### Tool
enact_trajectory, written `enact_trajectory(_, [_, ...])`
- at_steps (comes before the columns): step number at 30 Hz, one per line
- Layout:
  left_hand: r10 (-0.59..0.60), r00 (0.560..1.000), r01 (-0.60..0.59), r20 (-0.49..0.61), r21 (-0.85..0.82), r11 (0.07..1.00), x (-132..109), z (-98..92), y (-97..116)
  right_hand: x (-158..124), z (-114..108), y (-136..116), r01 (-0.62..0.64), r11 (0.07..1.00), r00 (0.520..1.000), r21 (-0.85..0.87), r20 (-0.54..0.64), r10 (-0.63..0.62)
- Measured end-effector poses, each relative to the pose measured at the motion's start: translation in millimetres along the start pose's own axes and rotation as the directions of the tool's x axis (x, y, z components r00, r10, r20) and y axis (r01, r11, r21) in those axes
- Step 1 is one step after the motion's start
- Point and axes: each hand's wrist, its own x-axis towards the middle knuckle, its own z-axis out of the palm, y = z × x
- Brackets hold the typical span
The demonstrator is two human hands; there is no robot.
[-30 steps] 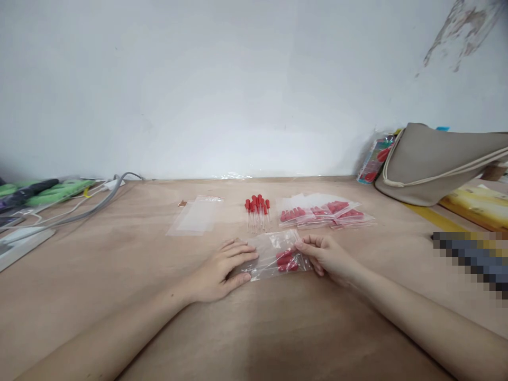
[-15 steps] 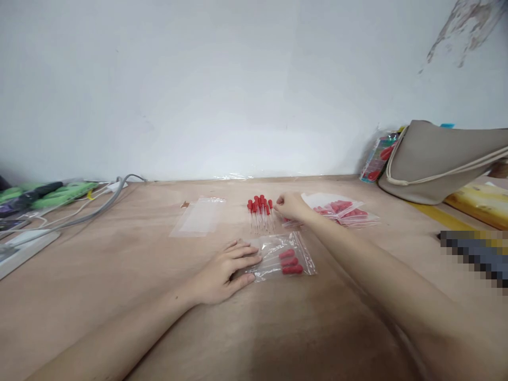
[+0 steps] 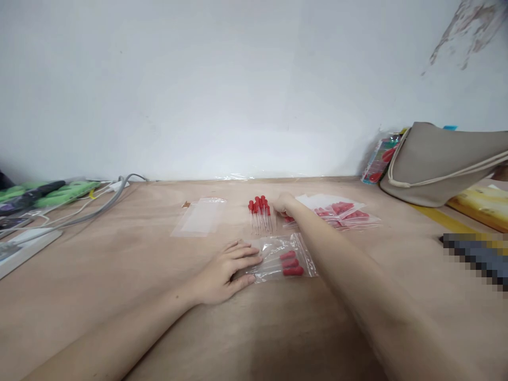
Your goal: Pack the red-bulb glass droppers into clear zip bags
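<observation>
My left hand (image 3: 226,272) lies flat on the table with fingers apart, its fingertips on the end of a clear zip bag (image 3: 270,266). Inside that bag are three droppers with red bulbs (image 3: 291,263). Beyond it lies a small group of glass droppers (image 3: 260,211) with red bulbs pointing away from me. Just to their right my right hand (image 3: 282,203) is closed around the top of a dropper; the thin tube (image 3: 277,219) shows below the fingers, its bulb hidden by them.
Flat empty zip bags (image 3: 200,217) lie left of the droppers. Filled bags with red bulbs (image 3: 343,211) are piled on the right, under my right forearm's far side. A grey bag (image 3: 440,164) stands at the back right; cables (image 3: 107,203) and a power strip (image 3: 29,248) lie left.
My right hand has closed on the rightmost dropper and drawn it slightly right, apart from the group. The left hand and the zip bag under it stay in place.
</observation>
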Motion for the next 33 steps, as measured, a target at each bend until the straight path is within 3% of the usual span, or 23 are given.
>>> enact_trajectory(4, [-0.013, 1.000, 0.013, 0.001, -0.013, 1.000, 0.1, -0.4, 0.3, -8.2, -4.7, -1.9, -0.112, 0.991, 0.993, -0.068, -0.029, 0.110])
enact_trajectory(11, [-0.009, 1.000, 0.009, 0.002, -0.005, 1.000, 0.3, -0.7, 0.1, -16.4, 6.1, -18.7, -0.061, 0.998, 0.992, 0.014, -0.112, 0.062])
enact_trajectory(14, [0.007, 1.000, -0.007, -0.004, 0.000, 1.000, 0.4, -0.4, -0.4, -28.0, -8.7, -15.7, -0.003, 0.992, 0.982, 0.124, -0.187, 0.027])
enact_trajectory(17, [0.007, 1.000, -0.008, 0.007, 0.005, 1.000, 0.6, 0.1, -1.5, -52.3, -31.5, 5.7, 0.073, 0.965, 0.958, 0.251, -0.285, 0.001])
enact_trajectory(18, [0.007, 1.000, -0.007, 0.009, 0.005, 1.000, 0.5, 0.4, -1.9, -62.8, -37.6, 16.7, 0.098, 0.946, 0.947, 0.308, -0.321, 0.006])
enact_trajectory(21, [0.013, 1.000, -0.013, -0.001, 0.001, 1.000, 0.3, 1.0, -2.7, -96.8, -44.8, 53.2, 0.255, 0.751, 0.903, 0.609, -0.428, 0.041])
enact_trajectory(25, [0.013, 1.000, -0.013, -0.005, -0.005, 1.000, 0.2, 0.9, -2.7, -129.0, -34.3, 85.0, 0.237, 0.613, 0.895, 0.754, -0.414, 0.164])
enact_trajectory(29, [-0.004, 1.000, 0.004, 0.004, -0.006, 1.000, 0.6, 0.3, -2.3, -136.6, -23.1, 86.4, 0.168, 0.436, 0.912, 0.884, -0.308, 0.273])
enact_trajectory(33, [0.000, 1.000, 0.000, -0.004, -0.015, 1.000, 0.9, -0.8, -1.1, -138.6, -17.1, 77.9, 0.164, 0.389, 0.925, 0.907, -0.278, 0.259])
